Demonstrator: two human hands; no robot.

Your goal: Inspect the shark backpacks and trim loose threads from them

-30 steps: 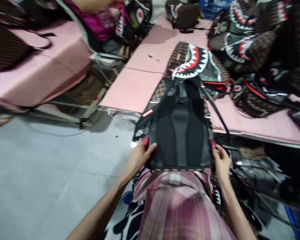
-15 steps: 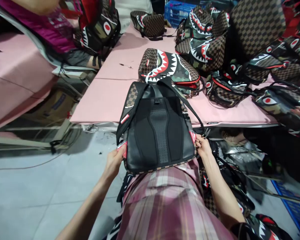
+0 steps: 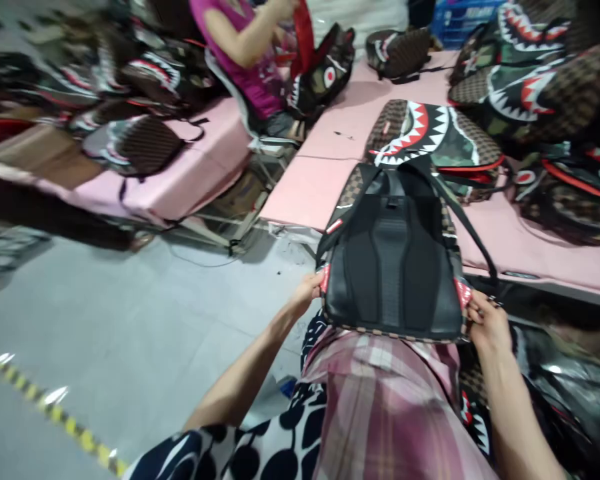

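The view has just swung left, bringing more floor (image 3: 155,320) in beside the pink table (image 3: 300,193). The backpack (image 3: 393,267) lies black panel up, its bottom on the plaid apron (image 3: 380,400), its top over the table. The left hand (image 3: 307,295) and right hand (image 3: 491,323) stay pinched closed on its red side tabs (image 3: 463,293), so the handling seems unchanged. A small dark item (image 3: 495,303) by the right hand is too blurred to name.

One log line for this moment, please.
Left hand: holds left red tab | Right hand: holds right red tab | Backpack: padded back faces up, bottom edge by plaid apron | Beyond: shark-mouth bag on pink table
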